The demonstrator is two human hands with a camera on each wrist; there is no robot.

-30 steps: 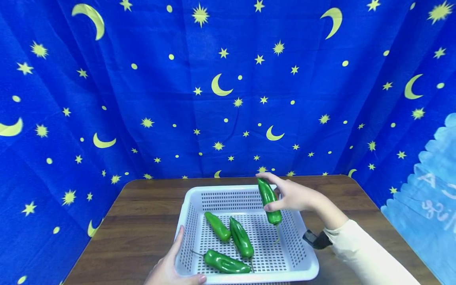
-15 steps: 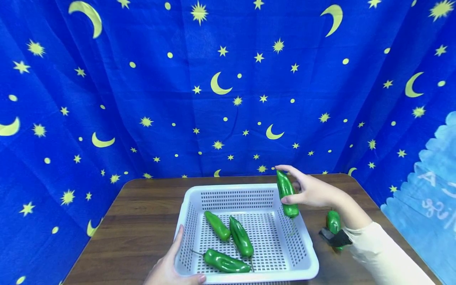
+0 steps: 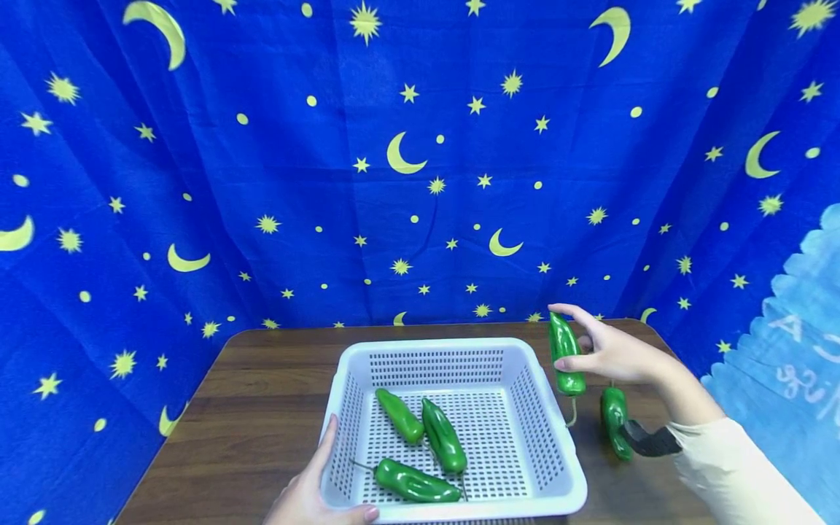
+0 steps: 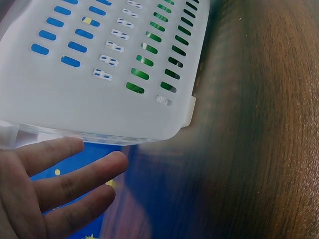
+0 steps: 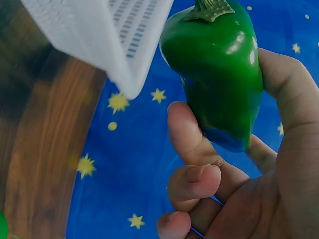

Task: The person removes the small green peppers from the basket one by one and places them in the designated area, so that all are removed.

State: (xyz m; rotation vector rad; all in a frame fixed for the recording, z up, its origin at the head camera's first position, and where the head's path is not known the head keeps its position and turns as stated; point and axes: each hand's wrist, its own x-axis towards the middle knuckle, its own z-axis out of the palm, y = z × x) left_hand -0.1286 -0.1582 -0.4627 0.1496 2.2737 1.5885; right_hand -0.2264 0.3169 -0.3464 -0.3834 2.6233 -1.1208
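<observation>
At the bottom of the head view, left of centre, the corner of a white basket (image 3: pixel 518 509) is touched by the left hand (image 3: pixel 310 490); its thumb is laid on the near rim, and its fingers are seen straight and spread in the left wrist view. Inside the basket, one green pepper (image 3: pixel 416 481) is laid crosswise near the front, with a second pepper (image 3: pixel 444 437) and a third pepper (image 3: pixel 400 415) slanted behind it. At lower right, a fourth pepper (image 3: pixel 615 419) is set on the wooden table (image 3: pixel 262 394), partly covered by a black strap (image 3: pixel 651 440). Farther up, right of the basket's rim, a held pepper (image 3: pixel 563 341) is pinched, stem downward, between thumb and fingers of the right hand (image 3: pixel 610 354). The background is filled by a blue star-and-moon cloth (image 3: pixel 341 182).
</observation>
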